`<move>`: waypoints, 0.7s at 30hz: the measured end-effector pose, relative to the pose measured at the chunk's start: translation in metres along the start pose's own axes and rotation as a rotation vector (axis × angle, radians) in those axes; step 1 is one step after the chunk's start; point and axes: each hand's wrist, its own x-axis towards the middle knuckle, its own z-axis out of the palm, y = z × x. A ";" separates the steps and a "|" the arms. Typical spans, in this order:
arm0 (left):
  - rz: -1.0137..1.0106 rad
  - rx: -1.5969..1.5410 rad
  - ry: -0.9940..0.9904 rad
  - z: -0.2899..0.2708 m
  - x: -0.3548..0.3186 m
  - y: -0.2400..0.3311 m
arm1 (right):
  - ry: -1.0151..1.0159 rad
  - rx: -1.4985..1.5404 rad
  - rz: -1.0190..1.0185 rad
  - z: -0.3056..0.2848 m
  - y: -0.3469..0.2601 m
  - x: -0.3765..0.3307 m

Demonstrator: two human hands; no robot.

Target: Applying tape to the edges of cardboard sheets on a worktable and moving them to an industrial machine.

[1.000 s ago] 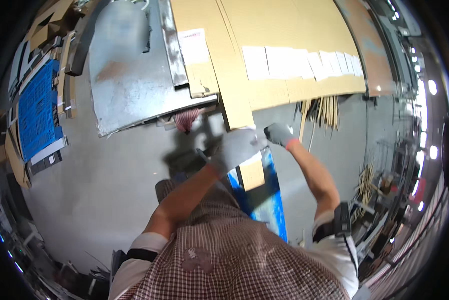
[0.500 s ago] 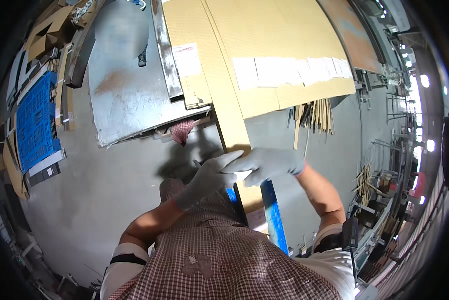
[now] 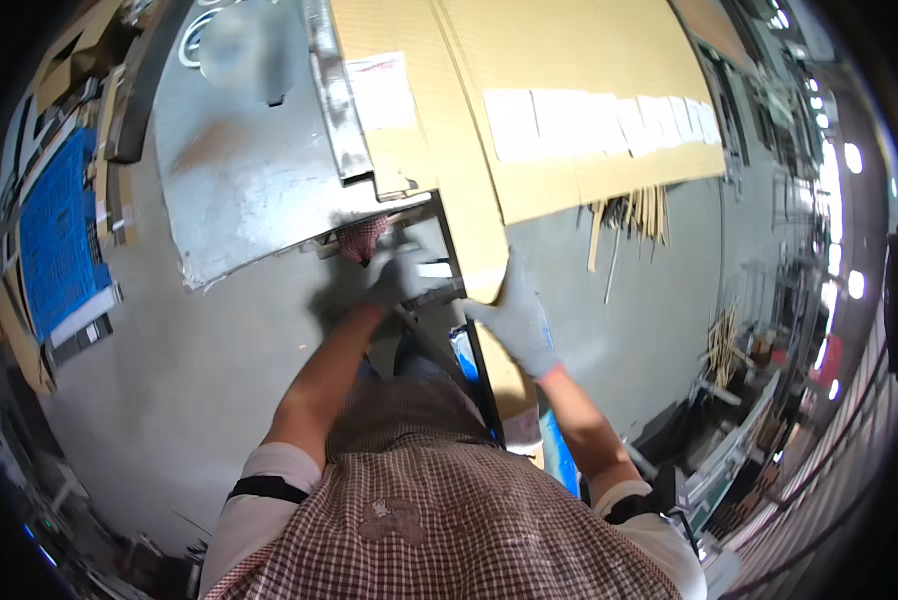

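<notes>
The right hand [image 3: 517, 318] (gloved grey) pressed open against the cardboard strip [image 3: 466, 190]; the left hand [image 3: 401, 274] gripped a dark metal frame [image 3: 439, 296].

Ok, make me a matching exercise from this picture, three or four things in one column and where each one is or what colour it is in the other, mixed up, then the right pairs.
Things:
1. left hand
2. right hand
3. cardboard sheet
4. mat

Descriptions:
A. blue, lying on the floor at the far left
B. gloved, on the dark metal frame under the steel plate
C. brown, with a row of white labels
D. gloved, at the lower edge of the narrow cardboard strip

Pairs: 1-B, 2-D, 3-C, 4-A
</notes>
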 end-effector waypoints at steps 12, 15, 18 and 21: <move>0.155 0.384 -0.021 0.027 0.023 0.095 | -0.231 -0.126 -0.131 -0.064 -0.039 0.019; 0.171 0.434 0.178 0.023 0.024 0.090 | -0.768 -0.018 -0.042 -0.067 -0.038 0.068; 0.189 0.476 0.240 0.030 0.022 0.113 | -0.743 -0.165 -0.334 -0.051 0.056 0.099; 0.154 0.703 0.007 0.025 0.040 0.124 | -0.985 -0.946 -0.318 -0.012 0.082 0.128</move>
